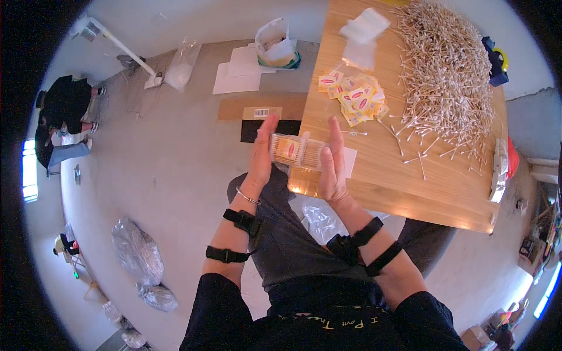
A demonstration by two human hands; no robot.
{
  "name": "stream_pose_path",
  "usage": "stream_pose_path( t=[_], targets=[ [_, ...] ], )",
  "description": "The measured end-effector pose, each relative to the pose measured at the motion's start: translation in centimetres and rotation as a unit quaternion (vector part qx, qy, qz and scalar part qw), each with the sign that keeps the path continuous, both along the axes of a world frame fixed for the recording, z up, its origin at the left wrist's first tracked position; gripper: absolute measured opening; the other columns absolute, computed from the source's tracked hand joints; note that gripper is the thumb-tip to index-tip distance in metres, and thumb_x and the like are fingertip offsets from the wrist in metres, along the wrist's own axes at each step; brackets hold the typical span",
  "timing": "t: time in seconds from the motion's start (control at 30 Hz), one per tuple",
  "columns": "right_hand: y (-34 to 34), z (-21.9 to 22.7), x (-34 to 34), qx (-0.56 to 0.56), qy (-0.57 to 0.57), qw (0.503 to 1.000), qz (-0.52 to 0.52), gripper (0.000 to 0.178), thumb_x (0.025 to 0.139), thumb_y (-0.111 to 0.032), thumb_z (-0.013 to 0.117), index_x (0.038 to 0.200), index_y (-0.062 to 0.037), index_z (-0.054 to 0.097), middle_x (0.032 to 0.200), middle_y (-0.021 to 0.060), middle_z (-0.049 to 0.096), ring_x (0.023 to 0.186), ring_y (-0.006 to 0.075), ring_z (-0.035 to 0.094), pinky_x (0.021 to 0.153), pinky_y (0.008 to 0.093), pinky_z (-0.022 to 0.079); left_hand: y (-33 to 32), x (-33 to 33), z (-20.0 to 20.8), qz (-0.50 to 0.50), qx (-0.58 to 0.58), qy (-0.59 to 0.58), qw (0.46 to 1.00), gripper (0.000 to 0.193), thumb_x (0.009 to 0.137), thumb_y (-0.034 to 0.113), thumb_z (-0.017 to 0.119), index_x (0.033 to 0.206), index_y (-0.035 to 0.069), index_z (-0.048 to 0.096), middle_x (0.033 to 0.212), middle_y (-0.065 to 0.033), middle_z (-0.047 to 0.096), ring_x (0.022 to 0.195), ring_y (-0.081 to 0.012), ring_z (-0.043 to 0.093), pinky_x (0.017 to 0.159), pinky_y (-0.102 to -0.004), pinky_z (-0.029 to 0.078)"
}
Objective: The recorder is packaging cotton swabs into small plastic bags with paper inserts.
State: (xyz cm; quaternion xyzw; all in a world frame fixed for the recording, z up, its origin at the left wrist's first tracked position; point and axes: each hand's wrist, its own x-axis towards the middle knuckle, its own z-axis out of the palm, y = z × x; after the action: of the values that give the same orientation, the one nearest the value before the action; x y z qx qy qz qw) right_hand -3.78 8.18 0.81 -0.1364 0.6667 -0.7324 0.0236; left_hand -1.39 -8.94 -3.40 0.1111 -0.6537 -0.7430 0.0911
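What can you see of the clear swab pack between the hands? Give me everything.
The clear swab pack looks like transparent plastic, with pale swabs in rows inside. Its left part bears a yellow label with a red oval; a seam seems to divide it mid-length. It lies crosswise by the table's left edge, its ends against the flat left-hand grip and right-hand grip. Whether it is sealed is unclear.

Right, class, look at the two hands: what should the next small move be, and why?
Probably to shift the clear swab pack slightly right before loosening the hold: it sits between the flat left hand and right hand, and in this view its left part reaches past the edge of the wooden table, so it might drop.
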Motion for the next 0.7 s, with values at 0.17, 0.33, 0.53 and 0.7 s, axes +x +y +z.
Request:
stream_pose_path(
  t=[0.17, 0.33, 0.53, 0.7],
  targets=[
    [-1.8, 0.3, 0.0, 0.001, 0.002, 1.000, 0.004, 0.068, 0.095, -0.033, 0.037, 0.142, 0.0099, 0.013, 0.149, 0.0255, 0.016, 0.141, 0.0334, 0.011, 0.114, 0.0383, 0.010, 0.3, 0.0, 0.0, -0.034, 0.058, -0.018, 0.998, 0.072, 0.097, 0.055, 0.022, 0.144, 0.001, 0.024, 0.146, -0.0159, 0.030, 0.137, -0.0241, 0.026, 0.112, -0.0346, 0.018],
    [-3.5, 0.2, 0.3, 0.004, 0.001, 1.000, 0.007, 0.068, 0.096, -0.035, 0.035, 0.142, 0.0092, 0.014, 0.149, 0.0250, 0.018, 0.140, 0.0327, 0.014, 0.113, 0.0374, 0.011, 0.7, -0.2, 0.2, -0.028, 0.025, -0.031, 0.999, 0.068, 0.098, 0.052, 0.024, 0.143, 0.001, 0.026, 0.145, -0.0152, 0.032, 0.136, -0.0238, 0.027, 0.112, -0.0339, 0.019],
    [-5.1, -0.9, 0.3, -0.029, -0.001, 1.000, 0.012, 0.064, 0.096, -0.032, 0.035, 0.142, 0.0085, 0.017, 0.147, 0.0249, 0.022, 0.139, 0.0324, 0.018, 0.112, 0.0373, 0.015, 1.2, 0.0, 0.0, -0.006, -0.008, -0.009, 1.000, 0.059, 0.099, 0.042, 0.033, 0.141, 0.000, 0.029, 0.145, -0.0153, 0.033, 0.136, -0.0247, 0.028, 0.112, -0.0354, 0.021],
    [-5.0, -2.0, 0.4, -0.141, -0.077, 0.985, 0.058, 0.049, 0.096, -0.011, 0.036, 0.141, 0.0029, 0.023, 0.146, 0.0180, 0.028, 0.138, 0.0264, 0.022, 0.110, 0.0348, 0.019, 3.4, 2.1, 0.3, 0.282, 0.076, -0.143, 0.945, 0.053, 0.094, 0.036, 0.047, 0.129, -0.003, 0.042, 0.130, -0.0154, 0.047, 0.122, -0.0220, 0.043, 0.102, -0.0335, 0.032]
  ],
)
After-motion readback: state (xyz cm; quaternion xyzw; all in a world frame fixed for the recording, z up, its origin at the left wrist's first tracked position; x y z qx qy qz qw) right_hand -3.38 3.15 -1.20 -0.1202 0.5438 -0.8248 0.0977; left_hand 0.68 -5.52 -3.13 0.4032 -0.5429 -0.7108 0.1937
